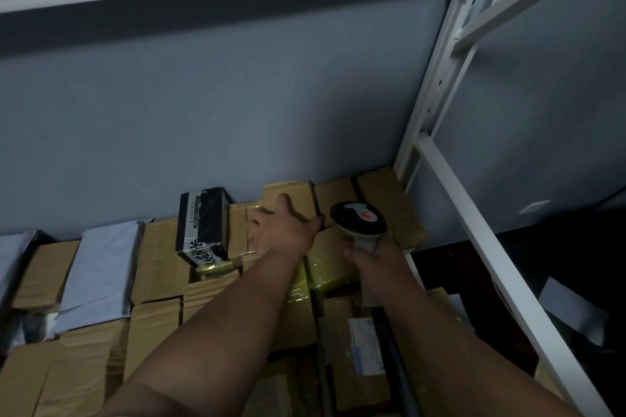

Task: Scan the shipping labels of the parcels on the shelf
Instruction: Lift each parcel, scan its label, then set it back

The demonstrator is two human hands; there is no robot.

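Brown cardboard parcels (162,267) packed flat, touching, across the shelf (437,105), one shipping label (364,347) face-up.

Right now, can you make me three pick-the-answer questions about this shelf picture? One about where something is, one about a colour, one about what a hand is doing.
1. Where does the black and white box sit?
A. On top of the brown boxes
B. On the floor
C. In the right hand

2. What colour is the shelf frame?
A. Red
B. White
C. Green

3. What is the right hand doing?
A. Hanging with nothing in it
B. Holding the scanner
C. Waving

Answers:
1 A, cardboard lies under it.
2 B, its posts are painted white.
3 B, its fingers curl round the handle, while the left hand rests flat on a brown box.
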